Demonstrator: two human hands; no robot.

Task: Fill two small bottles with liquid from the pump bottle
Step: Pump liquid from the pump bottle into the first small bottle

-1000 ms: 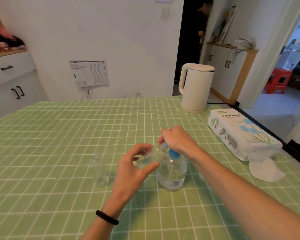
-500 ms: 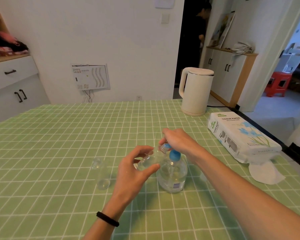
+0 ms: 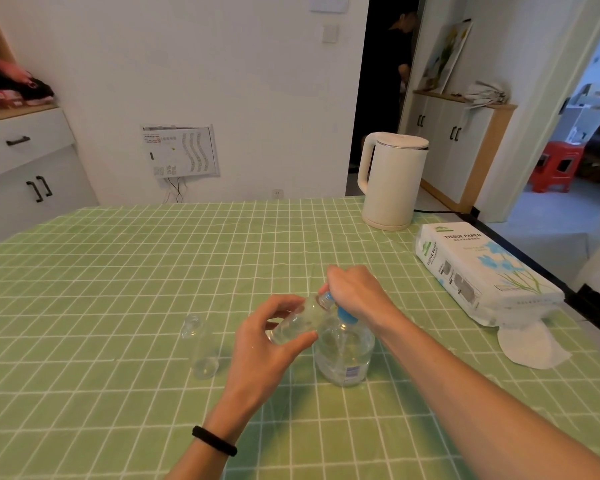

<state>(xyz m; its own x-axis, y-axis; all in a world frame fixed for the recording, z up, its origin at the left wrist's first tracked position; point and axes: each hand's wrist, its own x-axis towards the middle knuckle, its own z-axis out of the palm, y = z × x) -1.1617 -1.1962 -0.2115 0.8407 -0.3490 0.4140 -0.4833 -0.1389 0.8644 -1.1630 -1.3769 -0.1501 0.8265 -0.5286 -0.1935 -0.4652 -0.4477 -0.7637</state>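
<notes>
A clear pump bottle (image 3: 343, 355) with a blue pump head stands on the green checked tablecloth (image 3: 118, 271), partly filled with clear liquid. My right hand (image 3: 354, 292) is curled over the pump head from above and hides most of it. My left hand (image 3: 271, 341) grips a small clear bottle (image 3: 298, 322), tilted with its open neck up against the pump's nozzle. A second small clear bottle (image 3: 200, 346) stands upright on the cloth to the left, apart from both hands.
A white electric kettle (image 3: 392, 180) stands at the table's far right. A pack of tissue paper (image 3: 482, 271) lies along the right edge with a loose tissue (image 3: 530, 344) in front of it. A person stands in the dark doorway (image 3: 388, 84) beyond.
The view has tilted up slightly. Both hands stay at the pump bottle, with the small bottle still held at the nozzle.
</notes>
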